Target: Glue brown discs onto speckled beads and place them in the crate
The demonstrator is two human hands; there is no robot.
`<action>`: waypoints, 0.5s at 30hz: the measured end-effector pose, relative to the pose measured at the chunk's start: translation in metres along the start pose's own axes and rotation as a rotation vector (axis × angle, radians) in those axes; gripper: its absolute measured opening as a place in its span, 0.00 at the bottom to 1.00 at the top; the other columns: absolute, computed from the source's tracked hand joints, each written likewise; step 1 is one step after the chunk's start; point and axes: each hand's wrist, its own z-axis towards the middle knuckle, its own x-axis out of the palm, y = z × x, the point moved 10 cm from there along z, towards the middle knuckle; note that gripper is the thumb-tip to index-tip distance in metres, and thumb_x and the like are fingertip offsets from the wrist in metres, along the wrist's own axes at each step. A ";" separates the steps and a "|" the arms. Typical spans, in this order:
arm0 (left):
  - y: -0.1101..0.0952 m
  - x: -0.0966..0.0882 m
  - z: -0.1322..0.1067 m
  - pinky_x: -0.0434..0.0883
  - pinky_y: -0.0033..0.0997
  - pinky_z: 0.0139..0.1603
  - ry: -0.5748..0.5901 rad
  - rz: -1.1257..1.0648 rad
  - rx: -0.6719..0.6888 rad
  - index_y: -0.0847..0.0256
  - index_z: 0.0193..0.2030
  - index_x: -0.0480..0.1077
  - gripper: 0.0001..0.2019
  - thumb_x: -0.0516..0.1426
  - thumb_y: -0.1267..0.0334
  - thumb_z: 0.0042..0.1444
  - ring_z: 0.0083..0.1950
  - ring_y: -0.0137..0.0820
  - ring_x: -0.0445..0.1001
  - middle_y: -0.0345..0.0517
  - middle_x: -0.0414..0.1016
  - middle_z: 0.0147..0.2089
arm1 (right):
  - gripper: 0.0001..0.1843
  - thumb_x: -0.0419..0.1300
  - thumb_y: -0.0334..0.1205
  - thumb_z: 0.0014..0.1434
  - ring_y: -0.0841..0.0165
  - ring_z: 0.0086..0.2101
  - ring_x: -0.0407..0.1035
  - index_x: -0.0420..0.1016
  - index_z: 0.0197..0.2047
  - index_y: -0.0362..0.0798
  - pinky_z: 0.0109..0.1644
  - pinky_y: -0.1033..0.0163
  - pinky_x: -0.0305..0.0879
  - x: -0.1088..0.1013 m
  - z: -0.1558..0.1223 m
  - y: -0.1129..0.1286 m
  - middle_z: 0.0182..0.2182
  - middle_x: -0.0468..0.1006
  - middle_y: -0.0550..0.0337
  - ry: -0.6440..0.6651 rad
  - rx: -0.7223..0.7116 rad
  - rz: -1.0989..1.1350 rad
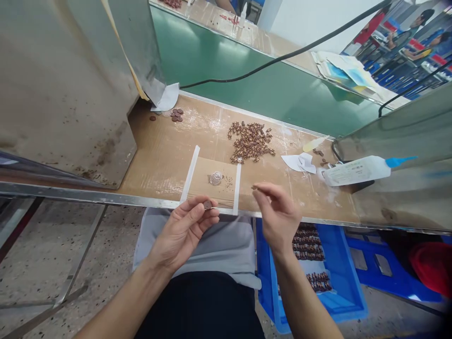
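Left hand (186, 227), grip narrow on small round brown disc (207, 205), at brown-covered tabletop's (162, 162) near edge; right hand's (278, 212) grip pinches tiny brownish piece (254, 187); shiny copper-brown heap (250, 141) beyond, likely for easy reach.

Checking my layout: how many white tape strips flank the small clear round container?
2: one strip left of that container, a second strip right of it, reaching the shiny brown pieces.

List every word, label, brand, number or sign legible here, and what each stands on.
Legible text: none.
White bottle with blue tip: printing on its side, too small and blurred to read.
Brown disc in the left hand: no lettering discernible.
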 end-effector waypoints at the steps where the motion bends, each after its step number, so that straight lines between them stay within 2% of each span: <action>1: -0.001 0.000 0.000 0.88 0.23 0.48 0.016 -0.004 -0.004 0.55 0.47 0.91 0.13 0.81 0.62 0.57 0.45 0.32 0.91 0.46 0.92 0.48 | 0.06 0.72 0.41 0.73 0.58 0.48 0.83 0.90 0.51 0.56 0.57 0.49 0.79 -0.006 0.008 -0.013 0.47 0.90 0.57 -0.002 0.018 -0.062; 4: -0.002 -0.001 -0.001 0.87 0.22 0.50 0.047 -0.013 -0.020 0.55 0.46 0.90 0.11 0.81 0.62 0.58 0.45 0.31 0.91 0.45 0.91 0.47 | 0.07 0.70 0.43 0.73 0.60 0.46 0.82 0.91 0.48 0.55 0.55 0.51 0.77 -0.009 0.026 -0.047 0.45 0.90 0.57 0.073 0.006 -0.250; 7: -0.004 -0.004 -0.001 0.87 0.22 0.52 0.062 0.003 -0.029 0.56 0.47 0.90 0.11 0.80 0.63 0.59 0.46 0.30 0.90 0.46 0.91 0.49 | 0.07 0.71 0.44 0.71 0.59 0.47 0.82 0.92 0.46 0.55 0.56 0.51 0.78 -0.005 0.030 -0.066 0.45 0.91 0.57 0.109 0.043 -0.248; 11: -0.016 -0.011 0.001 0.86 0.22 0.52 0.063 0.103 0.019 0.60 0.50 0.90 0.11 0.78 0.62 0.62 0.43 0.28 0.87 0.50 0.90 0.52 | 0.07 0.77 0.45 0.66 0.60 0.49 0.84 0.92 0.46 0.55 0.57 0.53 0.82 0.004 0.030 -0.060 0.47 0.91 0.57 0.048 0.146 0.042; 15: -0.038 -0.019 0.006 0.86 0.22 0.50 0.020 0.217 0.138 0.59 0.50 0.90 0.09 0.76 0.60 0.65 0.43 0.29 0.86 0.49 0.89 0.49 | 0.09 0.80 0.44 0.64 0.61 0.44 0.86 0.92 0.48 0.57 0.55 0.53 0.85 0.039 0.033 -0.034 0.43 0.92 0.61 0.154 0.176 0.158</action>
